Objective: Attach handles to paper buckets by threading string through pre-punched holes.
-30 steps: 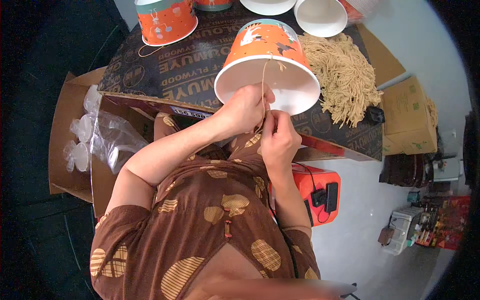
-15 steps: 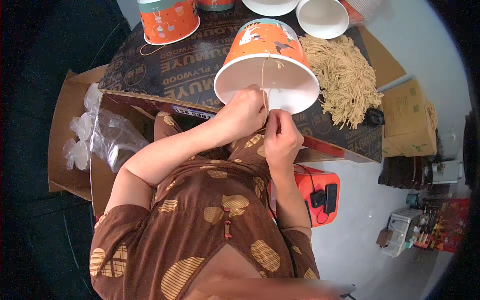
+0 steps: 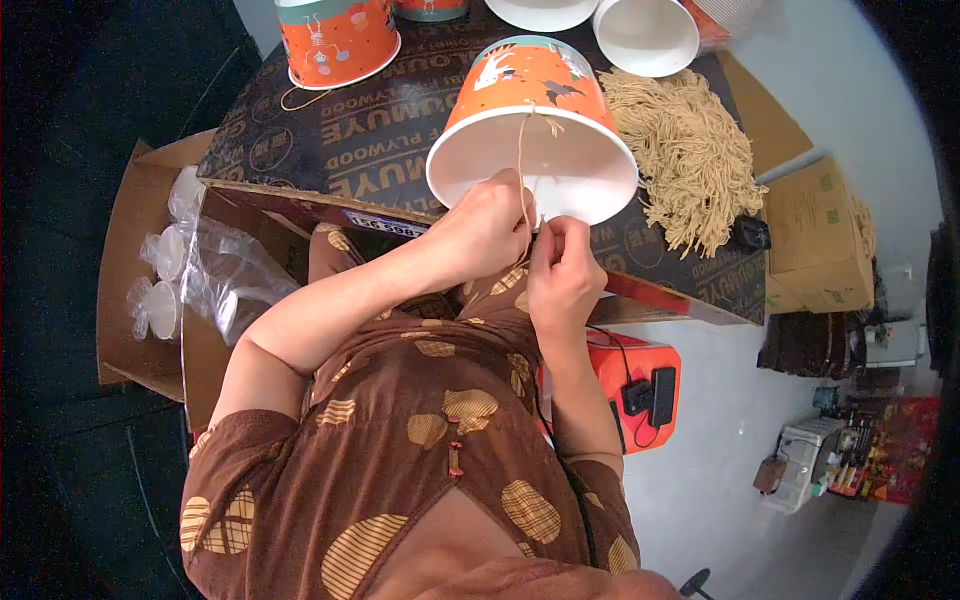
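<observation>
An orange paper bucket point(image 3: 535, 95) with a teal band and pictures lies on its side on the dark table, its white mouth tilted toward me. A thin tan cord point(image 3: 520, 145) comes through the bucket's side near the rim, with a knotted, frayed end there, and runs down to my hands. My left hand point(image 3: 488, 225) is closed in a pinch on the cord, in front of the bucket's mouth. Close beside it, my right hand point(image 3: 566, 272) pinches the cord's lower part near the rim. The fingertips partly hide the cord between them.
A thick bundle of tan cords point(image 3: 690, 165) lies right of the bucket. Another orange bucket point(image 3: 340, 45) stands at the far left, white tubs point(image 3: 645, 38) at the back. Cardboard boxes point(image 3: 815, 240) flank the table. Below it, a red stool point(image 3: 655, 430) holds black adapters.
The cord's upper stretch has shifted slightly left, and the bucket has tipped a little. Both hands stay almost in place, still pinching.
</observation>
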The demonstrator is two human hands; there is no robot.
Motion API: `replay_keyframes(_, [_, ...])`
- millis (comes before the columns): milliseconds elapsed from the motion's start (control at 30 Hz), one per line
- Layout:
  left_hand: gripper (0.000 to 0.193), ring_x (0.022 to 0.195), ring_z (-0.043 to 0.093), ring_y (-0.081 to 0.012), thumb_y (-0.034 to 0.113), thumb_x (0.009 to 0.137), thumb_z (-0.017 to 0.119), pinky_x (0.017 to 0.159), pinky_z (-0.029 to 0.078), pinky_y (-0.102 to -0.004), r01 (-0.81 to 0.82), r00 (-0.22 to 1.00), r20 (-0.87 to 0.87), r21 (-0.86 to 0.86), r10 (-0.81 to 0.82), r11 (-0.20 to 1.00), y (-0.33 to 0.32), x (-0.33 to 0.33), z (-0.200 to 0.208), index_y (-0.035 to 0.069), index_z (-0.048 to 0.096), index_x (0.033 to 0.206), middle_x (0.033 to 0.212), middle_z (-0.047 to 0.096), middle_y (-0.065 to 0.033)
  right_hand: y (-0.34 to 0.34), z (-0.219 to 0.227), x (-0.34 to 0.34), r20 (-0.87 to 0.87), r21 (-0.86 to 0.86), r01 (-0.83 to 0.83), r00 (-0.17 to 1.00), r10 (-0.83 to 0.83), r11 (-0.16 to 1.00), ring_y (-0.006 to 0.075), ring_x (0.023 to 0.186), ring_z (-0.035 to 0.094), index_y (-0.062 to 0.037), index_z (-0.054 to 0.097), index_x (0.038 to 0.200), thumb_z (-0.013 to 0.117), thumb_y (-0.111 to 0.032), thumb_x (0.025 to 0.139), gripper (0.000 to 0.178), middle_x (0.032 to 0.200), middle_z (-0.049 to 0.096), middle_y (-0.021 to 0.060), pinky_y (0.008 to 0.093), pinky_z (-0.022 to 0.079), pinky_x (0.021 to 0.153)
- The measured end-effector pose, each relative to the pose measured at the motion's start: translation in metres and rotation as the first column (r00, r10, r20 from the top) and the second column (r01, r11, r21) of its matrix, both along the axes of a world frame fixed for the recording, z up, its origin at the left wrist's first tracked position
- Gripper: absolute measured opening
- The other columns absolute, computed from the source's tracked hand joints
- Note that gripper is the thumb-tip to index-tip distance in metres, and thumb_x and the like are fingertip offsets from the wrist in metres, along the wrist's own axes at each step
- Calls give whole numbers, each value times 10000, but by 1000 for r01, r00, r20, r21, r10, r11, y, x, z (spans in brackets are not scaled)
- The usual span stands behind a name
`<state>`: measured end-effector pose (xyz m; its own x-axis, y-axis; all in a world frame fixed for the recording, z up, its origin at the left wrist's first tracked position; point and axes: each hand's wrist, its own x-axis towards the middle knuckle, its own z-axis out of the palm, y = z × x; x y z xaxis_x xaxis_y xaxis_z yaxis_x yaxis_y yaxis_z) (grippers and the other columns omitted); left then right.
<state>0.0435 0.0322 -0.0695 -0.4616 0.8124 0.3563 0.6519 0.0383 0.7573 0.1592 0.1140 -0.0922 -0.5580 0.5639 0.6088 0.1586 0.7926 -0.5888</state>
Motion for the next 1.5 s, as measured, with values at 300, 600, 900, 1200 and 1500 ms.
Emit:
replay_keyframes(300, [52, 698, 626, -332, -1, 766, 591, 610, 485, -410, -2, 1000, 13, 4, 2, 1000, 2, -2, -2, -30, 596, 723, 766, 595, -192, 1, -1, 2, -19, 87, -90, 996, 92, 992, 325, 649, 619, -33, 605, 922, 634, -40, 837, 90, 787, 595, 130, 408, 494, 546])
replay_keyframes(600, [62, 686, 640, -275, -2, 772, 606, 606, 497, -377, -24, 996, 88, -38, 27, 999, 0, 0, 2, -33, 589, 721, 757, 611, -164, -1, -2, 2, -9, 69, -70, 997, 71, 995, 308, 637, 615, -40, 629, 934, 647, -31, 814, 121, 786, 580, 111, 393, 497, 544])
replay_keyframes(900, [26, 731, 634, -301, -16, 748, 604, 641, 495, -385, -23, 998, 63, -47, 26, 999, -1, 0, 1, -29, 584, 760, 788, 608, -173, 0, -1, 2, -72, -77, -119, 991, 114, 990, 287, 633, 614, -8, 631, 899, 649, 16, 798, 105, 761, 595, 126, 369, 483, 563])
replay_keyframes(1200, [45, 772, 612, -341, -32, 738, 591, 669, 488, -404, -48, 998, -41, 37, 50, 998, 1, 5, -5, -30, 567, 776, 808, 590, -177, 1, -2, 3, -99, -250, -117, 991, 95, 961, 87, 569, 496, 40, 658, 877, 633, 32, 826, 58, 691, 601, 48, 248, 419, 534])
replay_keyframes(1500, [70, 770, 602, -336, -32, 765, 593, 657, 482, -399, -70, 997, 15, 43, 70, 997, -2, 14, -2, -23, 547, 816, 816, 573, -175, 6, 1, 4, -35, -349, -124, 992, 120, 929, 50, 604, 486, 50, 649, 914, 612, 5, 871, 71, 703, 610, 18, 231, 415, 544])
